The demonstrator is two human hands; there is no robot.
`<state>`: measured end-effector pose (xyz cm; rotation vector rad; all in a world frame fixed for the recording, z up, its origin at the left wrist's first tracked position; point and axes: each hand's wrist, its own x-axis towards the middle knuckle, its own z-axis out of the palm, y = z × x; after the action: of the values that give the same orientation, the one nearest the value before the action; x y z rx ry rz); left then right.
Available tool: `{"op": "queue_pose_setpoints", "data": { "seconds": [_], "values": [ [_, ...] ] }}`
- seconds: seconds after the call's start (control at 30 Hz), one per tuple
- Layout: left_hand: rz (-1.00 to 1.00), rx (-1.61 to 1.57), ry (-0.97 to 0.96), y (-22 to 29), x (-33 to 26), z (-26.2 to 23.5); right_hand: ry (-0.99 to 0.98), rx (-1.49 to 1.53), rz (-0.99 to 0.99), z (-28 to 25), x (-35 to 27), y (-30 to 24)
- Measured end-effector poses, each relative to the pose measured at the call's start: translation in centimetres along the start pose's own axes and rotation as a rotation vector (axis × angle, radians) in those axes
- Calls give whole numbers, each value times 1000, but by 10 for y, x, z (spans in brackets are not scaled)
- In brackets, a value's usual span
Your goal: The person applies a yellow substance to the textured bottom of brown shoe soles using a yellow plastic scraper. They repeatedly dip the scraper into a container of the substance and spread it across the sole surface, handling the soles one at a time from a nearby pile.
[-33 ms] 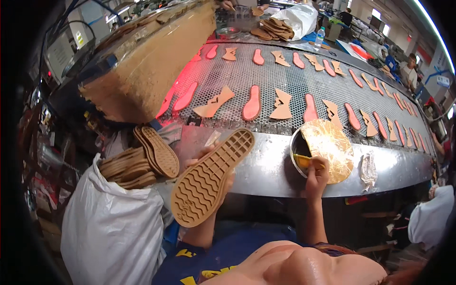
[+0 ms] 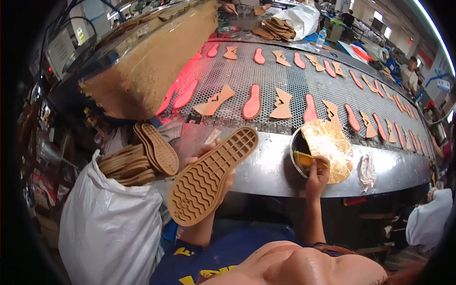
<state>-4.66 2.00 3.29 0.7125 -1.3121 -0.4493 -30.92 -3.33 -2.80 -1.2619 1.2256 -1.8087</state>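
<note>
My left hand grips a tan shoe sole, mostly from behind, so part of the hand is hidden. The sole tilts with its grooved tread facing up at me. In my right hand is a flat yellow tool, pinched at the mouth of a round pot. The tool's kind cannot be made out, and its far end is hidden at the pot's opening. A shiny, tape-covered golden lid covers most of the pot. Left of the held sole, more soles lie stacked on a white sack.
A mesh conveyor carries rows of pink insoles and tan cut pieces. A metal ledge runs along its near side. The white sack stands at left, below a large worn brown cover. Crumpled plastic lies right of the pot.
The yellow tool and my right fingers have shifted slightly at the pot's mouth. The held sole has tilted a little, its upper end slightly further right.
</note>
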Motion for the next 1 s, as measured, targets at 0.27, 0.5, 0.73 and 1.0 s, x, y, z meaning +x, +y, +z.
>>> {"op": "queue_pose_setpoints", "data": {
  "seconds": [0.27,0.5,0.73,1.0],
  "values": [
    [12,116,-34,17,3,7,158,498,-135,49,1,-49],
    [-165,417,-294,24,8,8,-153,7,-733,78,-20,-76],
    [-225,349,-301,32,7,12,-193,-31,-702,87,-25,-76],
    [-270,237,-310,33,4,14,-175,-82,-672,87,-27,-74]
  ]
}}
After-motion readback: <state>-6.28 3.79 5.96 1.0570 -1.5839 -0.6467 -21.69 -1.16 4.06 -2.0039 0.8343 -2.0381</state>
